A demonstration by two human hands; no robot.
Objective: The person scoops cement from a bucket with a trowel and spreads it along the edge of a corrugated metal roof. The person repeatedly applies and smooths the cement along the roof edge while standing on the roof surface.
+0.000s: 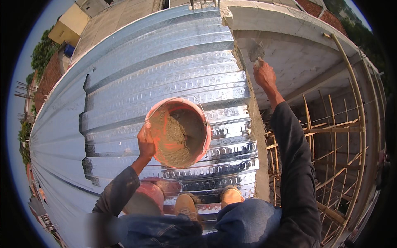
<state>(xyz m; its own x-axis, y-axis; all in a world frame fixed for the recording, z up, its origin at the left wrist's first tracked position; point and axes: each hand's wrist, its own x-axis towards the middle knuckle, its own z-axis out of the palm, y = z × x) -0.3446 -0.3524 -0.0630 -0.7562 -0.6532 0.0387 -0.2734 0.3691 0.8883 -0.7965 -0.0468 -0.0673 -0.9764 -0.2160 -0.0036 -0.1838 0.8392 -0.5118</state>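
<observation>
My left hand (pixel 145 140) grips the left rim of an orange-red bucket (pixel 208 138), its fingers closed over the edge. Wet grey mortar (pixel 175 134) coats the inside of the tilted bucket, and a thin wire handle (pixel 197 99) arches over its far rim. To the far right, my right hand (pixel 264 75) is closed round the handle of a trowel (pixel 255 50). The trowel's grey blade points away from me, beside the rough mortared edge (pixel 258 136) of the metal decking (pixel 165 70). Whether mortar lies on the blade, I cannot tell.
Ribbed shiny decking spreads under my shoes (pixel 230 196) and to the left, with a stepped sheet end (pixel 84 128). A second reddish bucket (pixel 154 192) stands by my left foot. Right of the edge is a deep drop with bamboo scaffolding (pixel 360 124); rebar (pixel 202 4) sticks up at the far side.
</observation>
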